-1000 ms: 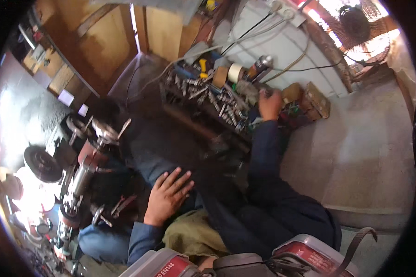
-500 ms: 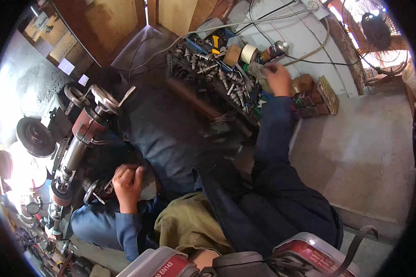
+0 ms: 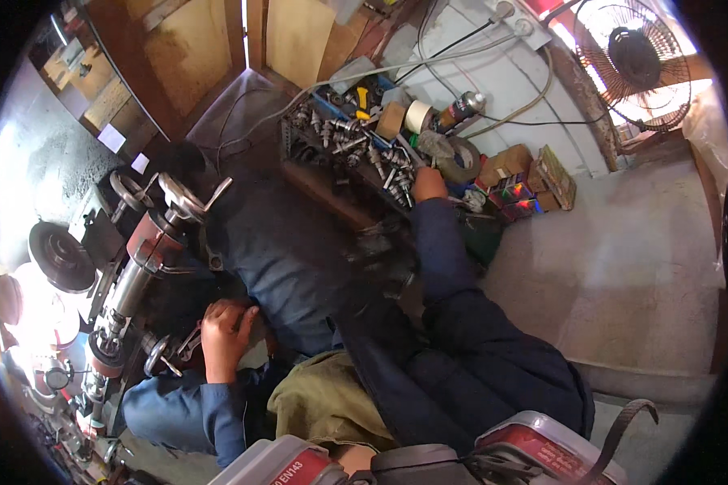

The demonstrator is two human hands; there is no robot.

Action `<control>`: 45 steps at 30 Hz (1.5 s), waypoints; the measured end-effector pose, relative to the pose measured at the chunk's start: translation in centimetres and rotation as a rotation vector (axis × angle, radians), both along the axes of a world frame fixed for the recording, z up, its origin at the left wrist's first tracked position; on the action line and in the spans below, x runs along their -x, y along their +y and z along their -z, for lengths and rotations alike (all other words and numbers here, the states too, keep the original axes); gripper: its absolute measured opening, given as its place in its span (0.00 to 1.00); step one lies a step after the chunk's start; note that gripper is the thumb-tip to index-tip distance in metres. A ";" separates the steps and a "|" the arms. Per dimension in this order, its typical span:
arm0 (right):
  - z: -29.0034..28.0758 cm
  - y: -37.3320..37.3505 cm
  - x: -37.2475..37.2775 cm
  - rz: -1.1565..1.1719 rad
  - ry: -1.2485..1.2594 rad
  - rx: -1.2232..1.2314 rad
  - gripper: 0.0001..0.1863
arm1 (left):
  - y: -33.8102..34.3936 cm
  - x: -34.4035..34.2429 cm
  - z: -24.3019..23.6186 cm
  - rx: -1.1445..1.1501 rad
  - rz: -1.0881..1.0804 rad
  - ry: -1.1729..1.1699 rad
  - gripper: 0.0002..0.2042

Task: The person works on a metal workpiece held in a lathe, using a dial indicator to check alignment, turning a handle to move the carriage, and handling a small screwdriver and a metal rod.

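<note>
My right hand (image 3: 429, 186) reaches into the right end of a long tray (image 3: 287, 141) heaped with metal tool bits and holders (image 3: 348, 145). Its fingers are hidden among the tools, so I cannot see whether they grip anything. Beside it lie a grey rag-like lump (image 3: 435, 145) and a round grey ring (image 3: 463, 160). My left hand (image 3: 228, 335) is curled closed near my lap, close to a small metal handwheel (image 3: 160, 354) of the machine. Whatever those fingers hold, if anything, is out of sight.
At the left stands a lathe-like machine with a larger handwheel (image 3: 182, 198). Behind the tray are a spray can (image 3: 461, 111), a tape roll (image 3: 419, 116) and a yellow-handled tool (image 3: 362, 103). Small boxes (image 3: 514, 190) sit to the right; a fan (image 3: 635, 61) stands far right.
My right hand has moved left and nearer, from beside the grey lump down into the tray, uncovering the round ring. My left hand stays curled in nearly the same place.
</note>
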State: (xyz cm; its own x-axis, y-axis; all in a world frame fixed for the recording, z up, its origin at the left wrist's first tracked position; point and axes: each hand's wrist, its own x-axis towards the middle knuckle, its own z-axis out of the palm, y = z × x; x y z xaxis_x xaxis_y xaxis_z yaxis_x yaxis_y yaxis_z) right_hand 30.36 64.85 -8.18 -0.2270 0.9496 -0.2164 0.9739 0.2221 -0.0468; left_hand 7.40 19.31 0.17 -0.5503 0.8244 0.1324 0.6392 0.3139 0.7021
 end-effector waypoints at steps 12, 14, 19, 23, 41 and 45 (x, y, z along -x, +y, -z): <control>-17.2 -19.5 15.2 -0.642 1.226 -0.004 0.10 | -1.2 2.3 -9.8 -0.256 -0.155 -0.445 0.07; -18.9 -25.4 17.5 -0.901 1.306 0.376 0.10 | -0.8 2.5 -10.3 -0.404 -0.213 -0.390 0.08; -20.0 -34.0 20.9 -1.152 1.214 0.746 0.12 | -3.5 3.6 -9.2 -0.706 -0.332 -0.372 0.07; -19.2 -35.8 22.4 -1.435 1.031 0.476 0.08 | -9.0 4.4 -9.1 -1.145 -0.468 -0.590 0.08; -16.7 -27.3 29.0 -0.849 0.735 -0.029 0.21 | -17.6 9.9 -6.6 -1.247 -0.801 -0.119 0.07; -15.2 -28.4 28.2 -0.802 0.937 -0.095 0.22 | -15.2 10.4 -7.0 -1.222 -0.803 -0.222 0.08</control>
State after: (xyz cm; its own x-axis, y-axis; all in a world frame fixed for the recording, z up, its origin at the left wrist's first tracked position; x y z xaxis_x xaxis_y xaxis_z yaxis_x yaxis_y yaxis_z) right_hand 2.14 36.42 6.98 -0.7817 0.4740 0.4052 0.1608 0.7810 -0.6034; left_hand -3.02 4.14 7.20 -0.8961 -0.2620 0.3583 0.4310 -0.3209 0.8433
